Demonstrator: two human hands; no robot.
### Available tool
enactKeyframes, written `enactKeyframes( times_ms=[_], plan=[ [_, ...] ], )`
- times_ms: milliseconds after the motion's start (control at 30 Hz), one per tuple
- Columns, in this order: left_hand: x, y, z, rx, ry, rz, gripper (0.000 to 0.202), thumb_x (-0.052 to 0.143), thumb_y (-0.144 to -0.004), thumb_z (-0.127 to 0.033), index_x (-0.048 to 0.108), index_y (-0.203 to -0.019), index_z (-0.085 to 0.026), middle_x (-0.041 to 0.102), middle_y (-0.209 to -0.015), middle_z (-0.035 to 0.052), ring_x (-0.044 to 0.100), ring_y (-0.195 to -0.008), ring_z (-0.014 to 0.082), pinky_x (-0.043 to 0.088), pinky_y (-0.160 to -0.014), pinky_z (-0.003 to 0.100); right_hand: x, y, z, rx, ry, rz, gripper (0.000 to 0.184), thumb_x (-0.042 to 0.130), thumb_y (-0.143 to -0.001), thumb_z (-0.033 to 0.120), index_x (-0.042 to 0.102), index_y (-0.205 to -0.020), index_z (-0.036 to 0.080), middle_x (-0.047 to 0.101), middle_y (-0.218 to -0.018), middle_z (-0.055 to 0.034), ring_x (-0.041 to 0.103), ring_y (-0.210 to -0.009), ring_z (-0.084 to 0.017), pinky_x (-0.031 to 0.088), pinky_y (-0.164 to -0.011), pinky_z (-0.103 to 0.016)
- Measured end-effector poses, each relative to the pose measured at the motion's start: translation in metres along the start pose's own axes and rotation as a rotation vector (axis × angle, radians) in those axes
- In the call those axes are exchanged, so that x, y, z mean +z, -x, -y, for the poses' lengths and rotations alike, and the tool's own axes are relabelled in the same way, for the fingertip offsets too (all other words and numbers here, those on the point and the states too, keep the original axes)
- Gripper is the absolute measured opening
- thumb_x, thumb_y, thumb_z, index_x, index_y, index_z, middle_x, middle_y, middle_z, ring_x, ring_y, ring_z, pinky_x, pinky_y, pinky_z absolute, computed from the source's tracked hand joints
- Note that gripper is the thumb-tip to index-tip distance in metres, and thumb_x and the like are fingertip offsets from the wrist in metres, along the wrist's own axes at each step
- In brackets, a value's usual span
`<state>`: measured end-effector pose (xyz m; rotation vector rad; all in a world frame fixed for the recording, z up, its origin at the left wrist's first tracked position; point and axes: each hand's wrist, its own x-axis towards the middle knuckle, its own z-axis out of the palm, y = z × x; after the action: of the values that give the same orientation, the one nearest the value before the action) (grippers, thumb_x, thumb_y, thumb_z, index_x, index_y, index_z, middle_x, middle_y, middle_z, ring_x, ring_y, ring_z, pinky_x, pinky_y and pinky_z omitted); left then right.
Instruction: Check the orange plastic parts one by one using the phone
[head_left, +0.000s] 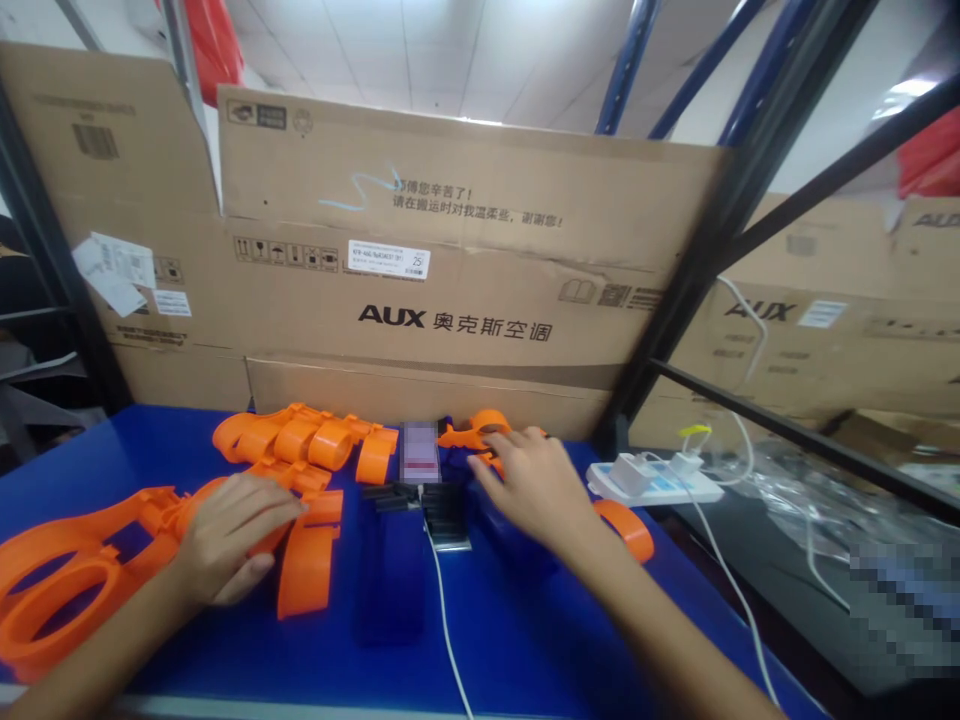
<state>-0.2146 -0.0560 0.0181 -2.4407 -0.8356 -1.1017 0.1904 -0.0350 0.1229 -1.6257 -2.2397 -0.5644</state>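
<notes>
My left hand [236, 535] lies over orange curved plastic parts on the left, fingers extended and a little bent, thumb apart. An orange curved piece [306, 572] sits just right of its fingertips. At the back, my right hand [534, 490] reaches to an orange plastic part [466, 437] with a rounded loop, its thumb and forefinger closed about the near edge. The other fingers partly hide that part. Between the hands stands a phone [420, 455] with a lit screen. In front of it are black strips [446, 515] and a dark blue block-like object [390, 580].
More orange ring-shaped parts [64, 600] and a row of curved ones [300, 440] cover the table's left. A white cable [444, 620] runs toward me. At right are an orange piece [626, 530] and a power strip [656, 482]. A cardboard wall [450, 270] closes the back.
</notes>
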Motion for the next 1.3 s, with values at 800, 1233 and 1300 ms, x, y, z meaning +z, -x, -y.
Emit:
enactKeyframes(
  times_ms=[800, 1233, 1300],
  plan=[
    [0.083, -0.103, -0.145, -0.04, 0.419, 0.45, 0.035, 0.058, -0.098, -0.052, 0.074, -0.113, -0.025, 0.076, -0.106, 0.006, 0.068, -0.1, 0.0265, 0.043, -0.098, 0.046, 0.012, 0.014, -0.077, 0.051, 0.089, 0.103, 0.034, 0.051, -0.103, 0.045, 0.073, -0.114, 0.021, 0.077, -0.103, -0.0123, 0.071, -0.095, -0.028, 0.041, -0.078, -0.034],
    [0.069, -0.083, -0.125, -0.009, 0.348, 0.452, 0.028, 0.059, -0.098, -0.045, 0.071, -0.114, -0.025, 0.075, -0.102, 0.0063, 0.067, -0.095, 0.0259, 0.042, -0.097, 0.046, -0.001, 0.011, -0.076, 0.037, 0.086, -0.085, 0.039, 0.045, -0.105, 0.048, 0.071, -0.115, 0.02, 0.074, -0.102, -0.0113, 0.065, -0.091, -0.028, 0.033, -0.073, -0.035],
    [0.068, -0.079, -0.121, 0.0, 0.327, 0.449, 0.026, 0.06, -0.098, -0.042, 0.071, -0.113, -0.025, 0.075, -0.101, 0.0063, 0.067, -0.094, 0.0259, 0.042, -0.097, 0.047, -0.004, 0.011, -0.075, 0.034, 0.089, -0.112, 0.041, 0.044, -0.105, 0.049, 0.071, -0.114, 0.019, 0.073, -0.1, -0.0116, 0.064, -0.091, -0.028, 0.032, -0.073, -0.035]
  ],
)
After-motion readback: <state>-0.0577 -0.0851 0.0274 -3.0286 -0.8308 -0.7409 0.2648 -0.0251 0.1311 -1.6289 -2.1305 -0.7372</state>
